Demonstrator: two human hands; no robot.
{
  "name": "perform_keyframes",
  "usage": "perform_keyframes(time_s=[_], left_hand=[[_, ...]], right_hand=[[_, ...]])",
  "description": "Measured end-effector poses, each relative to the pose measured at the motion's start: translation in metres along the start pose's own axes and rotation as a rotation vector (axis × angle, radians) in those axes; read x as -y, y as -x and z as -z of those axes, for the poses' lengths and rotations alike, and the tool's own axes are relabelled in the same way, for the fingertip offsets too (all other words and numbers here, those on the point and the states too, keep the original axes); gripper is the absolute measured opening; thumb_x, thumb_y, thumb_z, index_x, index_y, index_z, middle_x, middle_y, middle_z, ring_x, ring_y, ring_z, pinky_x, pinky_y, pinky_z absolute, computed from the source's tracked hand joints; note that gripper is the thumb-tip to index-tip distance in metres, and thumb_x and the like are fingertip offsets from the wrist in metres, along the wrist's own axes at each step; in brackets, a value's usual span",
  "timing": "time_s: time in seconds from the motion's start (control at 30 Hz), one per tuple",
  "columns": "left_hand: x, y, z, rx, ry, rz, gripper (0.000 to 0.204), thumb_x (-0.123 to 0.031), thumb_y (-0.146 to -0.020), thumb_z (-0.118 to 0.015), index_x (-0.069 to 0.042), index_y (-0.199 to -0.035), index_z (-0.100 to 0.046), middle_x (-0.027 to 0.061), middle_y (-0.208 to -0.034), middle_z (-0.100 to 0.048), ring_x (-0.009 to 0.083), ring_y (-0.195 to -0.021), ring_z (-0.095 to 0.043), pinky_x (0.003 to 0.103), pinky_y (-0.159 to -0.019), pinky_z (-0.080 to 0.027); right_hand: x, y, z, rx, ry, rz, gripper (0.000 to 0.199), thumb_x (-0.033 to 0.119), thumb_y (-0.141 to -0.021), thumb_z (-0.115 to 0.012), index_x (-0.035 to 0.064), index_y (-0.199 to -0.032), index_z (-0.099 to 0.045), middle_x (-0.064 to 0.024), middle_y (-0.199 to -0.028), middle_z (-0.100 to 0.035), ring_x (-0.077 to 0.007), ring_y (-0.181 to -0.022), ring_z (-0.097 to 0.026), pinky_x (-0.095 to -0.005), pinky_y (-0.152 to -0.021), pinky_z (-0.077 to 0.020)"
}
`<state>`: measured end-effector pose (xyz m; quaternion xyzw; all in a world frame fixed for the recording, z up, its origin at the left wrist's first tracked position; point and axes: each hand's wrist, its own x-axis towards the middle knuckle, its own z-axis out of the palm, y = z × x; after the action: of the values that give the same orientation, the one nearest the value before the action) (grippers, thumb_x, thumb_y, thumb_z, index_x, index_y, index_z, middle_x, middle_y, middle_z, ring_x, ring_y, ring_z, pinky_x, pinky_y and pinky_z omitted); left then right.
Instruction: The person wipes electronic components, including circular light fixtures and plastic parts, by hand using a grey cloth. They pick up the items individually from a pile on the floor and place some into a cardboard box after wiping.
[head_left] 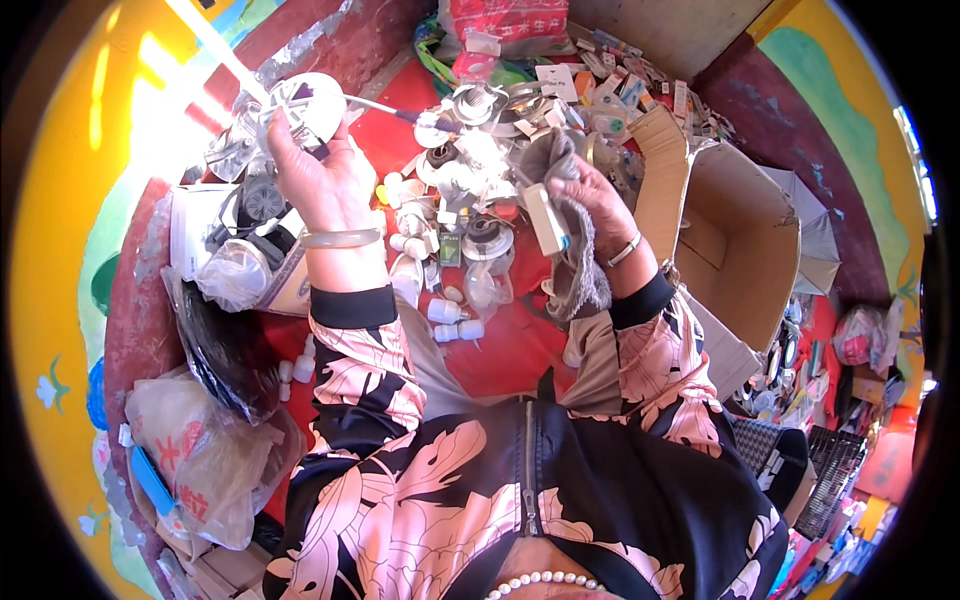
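My left hand (328, 185) is raised at the upper left, its fingers closed round a round white and silver disc (318, 98) that looks like a lamp fitting. Sunlight washes out part of it, and a thin cable (375, 105) runs from it to the right. In my right hand (598, 205) is a crumpled grey cloth (580, 265), hanging down from the fingers. A small white box (544, 220) is held against the cloth's left side. Between my hands lies a heap of lamp parts (480, 105), with white bulbs (455, 318) nearer to me.
An open cardboard box (735, 240) stands at the right. A carton (285, 280) of plastic-wrapped goods sits at the left, above a black bag (215, 345) and a clear plastic bag (205, 445). Small packages (640, 85) pile up at the back, against the walls.
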<state>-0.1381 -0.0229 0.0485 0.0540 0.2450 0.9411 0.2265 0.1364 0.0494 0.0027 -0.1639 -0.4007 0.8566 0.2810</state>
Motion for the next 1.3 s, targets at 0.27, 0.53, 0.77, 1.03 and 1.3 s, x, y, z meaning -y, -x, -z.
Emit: perform_keyframes(time_s=[0.27, 0.53, 0.77, 1.03, 1.3], left_hand=[[0.034, 0.012, 0.011, 0.267, -0.270, 0.289, 0.043, -0.011, -0.080, -0.070, -0.002, -0.118, -0.051, 0.0134, -0.112, -0.058, 0.0274, -0.106, -0.057, 0.053, -0.085, -0.051], [0.082, 0.100, 0.007, 0.486, -0.452, 0.715, 0.037, -0.012, -0.076, -0.074, -0.003, -0.109, -0.058, 0.0047, -0.095, -0.064, 0.0159, -0.089, -0.062, 0.031, -0.080, -0.051], [0.100, 0.112, 0.012, 0.588, -0.348, 0.877, 0.040, -0.012, -0.076, -0.074, -0.009, -0.111, -0.056, 0.0012, -0.098, -0.062, 0.0150, -0.090, -0.061, 0.032, -0.078, -0.050], [0.100, 0.101, 0.010, 0.456, -0.120, 0.972, 0.036, -0.014, -0.079, -0.070, -0.009, -0.112, -0.057, 0.0047, -0.104, -0.064, 0.0189, -0.097, -0.060, 0.036, -0.082, -0.050], [0.095, 0.089, 0.009, 0.394, -0.054, 0.847, 0.037, -0.017, -0.081, -0.070, -0.005, -0.113, -0.057, 0.0105, -0.108, -0.062, 0.0262, -0.102, -0.060, 0.049, -0.089, -0.053]], right_hand=[[0.006, -0.015, 0.036, -0.245, -0.102, 0.315, 0.026, 0.008, -0.089, -0.057, 0.0062, -0.114, -0.050, -0.0099, -0.098, -0.063, -0.0207, -0.085, -0.065, -0.0343, -0.075, -0.0553], [0.004, -0.020, 0.023, -0.373, -0.065, 0.522, 0.024, 0.001, -0.087, -0.059, 0.0074, -0.110, -0.056, 0.0001, -0.095, -0.060, -0.0108, -0.084, -0.058, -0.0261, -0.076, -0.0490], [0.009, -0.018, 0.027, -0.382, -0.085, 0.348, 0.021, 0.003, -0.086, -0.062, 0.0040, -0.107, -0.059, -0.0036, -0.093, -0.063, -0.0129, -0.079, -0.063, -0.0271, -0.070, -0.0528], [0.024, -0.012, 0.019, -0.289, -0.186, 0.393, 0.022, 0.016, -0.093, -0.055, 0.0029, -0.111, -0.056, -0.0071, -0.098, -0.063, -0.0200, -0.085, -0.063, -0.0346, -0.076, -0.0534], [0.061, 0.010, 0.023, -0.341, -0.176, 0.643, 0.047, 0.038, -0.098, -0.039, 0.0006, -0.125, -0.047, -0.0152, -0.117, -0.059, -0.0279, -0.104, -0.059, -0.0416, -0.093, -0.0469]])
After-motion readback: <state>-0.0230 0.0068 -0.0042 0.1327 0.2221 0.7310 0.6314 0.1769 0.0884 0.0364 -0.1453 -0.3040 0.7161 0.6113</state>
